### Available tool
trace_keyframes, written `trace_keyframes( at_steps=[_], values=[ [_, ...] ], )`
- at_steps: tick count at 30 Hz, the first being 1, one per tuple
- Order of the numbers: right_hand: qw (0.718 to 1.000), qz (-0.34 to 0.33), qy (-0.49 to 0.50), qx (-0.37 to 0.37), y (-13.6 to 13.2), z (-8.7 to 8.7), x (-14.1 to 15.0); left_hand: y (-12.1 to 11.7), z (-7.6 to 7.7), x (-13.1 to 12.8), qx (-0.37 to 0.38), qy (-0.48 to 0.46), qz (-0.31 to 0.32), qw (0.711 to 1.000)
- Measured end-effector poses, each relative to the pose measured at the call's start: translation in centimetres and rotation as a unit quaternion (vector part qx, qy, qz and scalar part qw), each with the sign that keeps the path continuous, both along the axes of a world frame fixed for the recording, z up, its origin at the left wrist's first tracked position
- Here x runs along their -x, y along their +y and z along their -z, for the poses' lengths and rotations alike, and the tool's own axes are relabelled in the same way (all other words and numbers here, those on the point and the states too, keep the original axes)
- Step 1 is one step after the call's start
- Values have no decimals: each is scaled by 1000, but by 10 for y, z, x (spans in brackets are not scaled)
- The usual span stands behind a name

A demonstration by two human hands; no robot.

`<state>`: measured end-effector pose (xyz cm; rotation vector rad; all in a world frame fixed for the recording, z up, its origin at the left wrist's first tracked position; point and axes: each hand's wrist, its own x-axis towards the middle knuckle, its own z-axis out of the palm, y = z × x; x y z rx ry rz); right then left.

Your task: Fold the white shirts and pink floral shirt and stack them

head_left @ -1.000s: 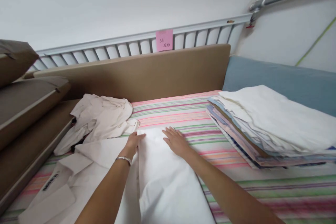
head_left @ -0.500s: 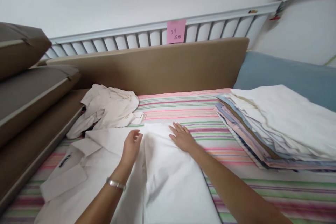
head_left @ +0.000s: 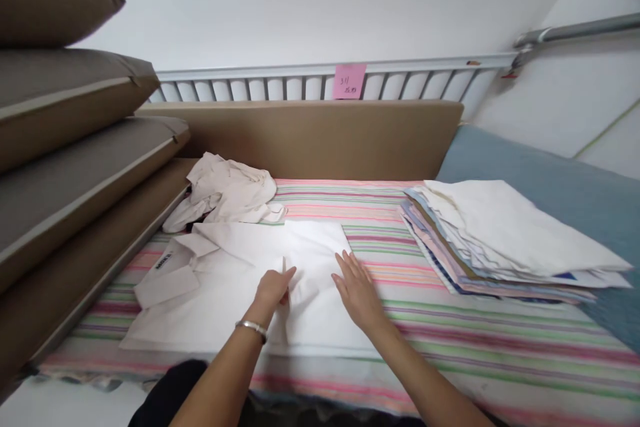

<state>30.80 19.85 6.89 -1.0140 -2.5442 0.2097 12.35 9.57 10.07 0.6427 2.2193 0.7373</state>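
A white shirt (head_left: 225, 307) lies spread on a striped sheet, its collar with a dark-lettered label at the left. The right part is folded over and rumpled near the middle. My left hand (head_left: 274, 288), with a silver bracelet on the wrist, is closed on the shirt's fabric by the fold's edge; its fingertips are partly hidden. Fingers stretched out, my right hand (head_left: 357, 290) lies flat along the right edge of the white cloth.
A crumpled off-white garment (head_left: 235, 190) lies behind the shirt. To the right sits a stack of folded cloths (head_left: 505, 227), white on top. Brown cushions (head_left: 85, 147) are piled at the left. Behind stand a brown board (head_left: 310, 137) and a radiator with a pink note (head_left: 349, 81).
My left hand has come down towards me and closed on the shirt's fabric. My right hand has slid from the far edge to the right edge. The view has shifted.
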Motion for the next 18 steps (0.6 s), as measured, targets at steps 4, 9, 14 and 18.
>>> trace_keyframes(
  at_steps=[4,9,14,18],
  values=[
    [998,13,-60,15,-9,12,-11,1,-3,-15,-51,85,9,995],
    [995,0,-98,18,-15,26,-13,-9,-3,-21,-59,239,49,968],
    [994,-1,-104,37,-16,13,-10,-9,15,-12,-24,235,35,971],
    [994,-57,-87,33,-28,7,-5,-16,14,-15,-69,264,29,962]
  ],
)
